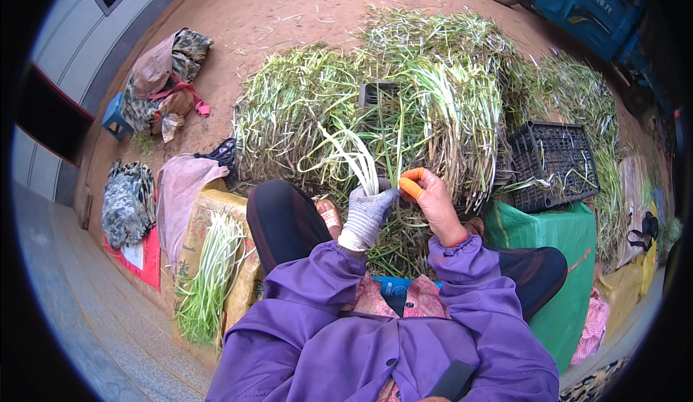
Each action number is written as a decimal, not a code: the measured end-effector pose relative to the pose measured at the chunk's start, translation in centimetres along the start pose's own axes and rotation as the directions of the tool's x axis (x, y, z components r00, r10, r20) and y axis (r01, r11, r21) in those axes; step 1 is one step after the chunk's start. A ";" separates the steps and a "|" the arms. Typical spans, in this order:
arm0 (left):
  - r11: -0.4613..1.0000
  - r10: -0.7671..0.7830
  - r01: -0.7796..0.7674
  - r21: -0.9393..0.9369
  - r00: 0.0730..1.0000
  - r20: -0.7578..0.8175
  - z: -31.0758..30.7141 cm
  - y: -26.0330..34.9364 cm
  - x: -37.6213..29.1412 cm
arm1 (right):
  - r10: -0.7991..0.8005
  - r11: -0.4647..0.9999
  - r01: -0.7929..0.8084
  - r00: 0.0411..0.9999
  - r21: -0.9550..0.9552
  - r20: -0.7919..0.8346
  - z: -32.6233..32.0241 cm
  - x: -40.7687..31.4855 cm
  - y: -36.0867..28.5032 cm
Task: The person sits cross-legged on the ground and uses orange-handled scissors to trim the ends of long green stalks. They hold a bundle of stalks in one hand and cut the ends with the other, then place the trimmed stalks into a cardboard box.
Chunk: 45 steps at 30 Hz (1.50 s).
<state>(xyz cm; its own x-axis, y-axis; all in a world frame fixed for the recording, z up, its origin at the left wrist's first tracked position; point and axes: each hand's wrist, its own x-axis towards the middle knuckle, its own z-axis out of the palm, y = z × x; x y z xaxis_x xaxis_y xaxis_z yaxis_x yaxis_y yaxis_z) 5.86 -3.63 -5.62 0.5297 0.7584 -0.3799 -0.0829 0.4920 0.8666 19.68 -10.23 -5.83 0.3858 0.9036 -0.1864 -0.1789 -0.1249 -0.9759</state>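
My left hand (368, 212), in a grey-and-white knit glove, is closed around a small bunch of white-stemmed leafy stalks (360, 161) whose pale ends fan up and to the left. Just right of it, my right hand (430, 199), with orange covers on thumb and finger, pinches a thin green stalk (399, 144). Both hands are nearly touching above my lap. A large heap of long green stalks with brownish, matted parts (314, 109) lies in front of me. At my left, a sorted bundle of white-and-green stalks (214, 272) rests on a yellow woven sack (238, 207).
A black plastic crate (557, 166) sits beside a green woven sack (563, 250) on the right. Part of another dark crate (377, 92) shows within the heap. Camouflage cloth bundles (129, 201) and a blue stool (115, 117) are left; a blue cargo vehicle (587, 9) stands upper right.
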 end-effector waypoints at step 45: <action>0.959 0.272 -0.271 -0.083 0.962 -0.008 -0.7 3.6 0.4 | 0.086 0.996 -0.065 0.862 -0.059 0.500 -1.1 -0.1 -1.0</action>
<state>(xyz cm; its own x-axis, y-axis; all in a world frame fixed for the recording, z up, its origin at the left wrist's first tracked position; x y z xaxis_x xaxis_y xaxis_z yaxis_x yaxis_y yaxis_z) 5.19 -1.32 -2.88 0.4803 0.8670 -0.1327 -0.2935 0.3015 0.9072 20.85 -10.67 -4.96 -0.1359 0.9728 -0.1877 -0.1504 -0.2075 -0.9666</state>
